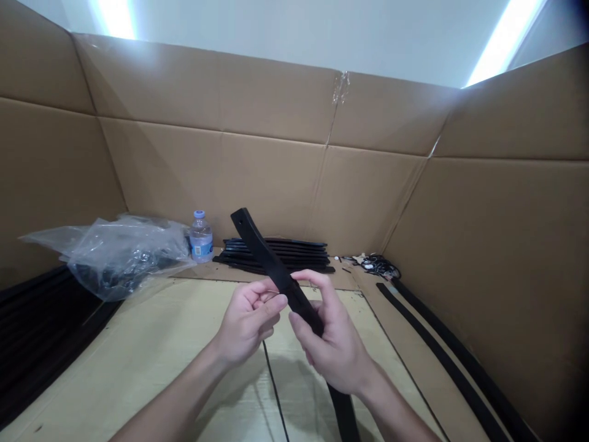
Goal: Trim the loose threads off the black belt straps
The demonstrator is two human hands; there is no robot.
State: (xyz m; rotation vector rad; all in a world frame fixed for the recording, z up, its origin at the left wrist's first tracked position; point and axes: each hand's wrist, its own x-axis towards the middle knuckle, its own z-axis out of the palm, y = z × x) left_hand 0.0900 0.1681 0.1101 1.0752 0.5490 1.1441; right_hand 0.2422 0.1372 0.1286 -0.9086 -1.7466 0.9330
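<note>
A long black strip [260, 245] slants across the middle, with a small hole near its raised upper end. My right hand [334, 337] is wrapped round the strip, its index finger bent over the upper face and its thumb along the near side. My left hand [251, 316] is closed in a pinch against the strip's left edge. A thin black cord [273, 387] hangs below my left hand and runs down out of view. The cord's upper end is hidden by the fingers. The strip's lower end leaves the picture at the bottom.
Cardboard walls [271, 172] surround the pale work surface [156, 362]. At the back stand a water bottle [201, 238], a clear plastic bag [133, 252] and a pile of black strips [294, 255]. Dark strips [41, 344] lie left; two long strips [432, 341] and tangled cords [381, 266] lie right.
</note>
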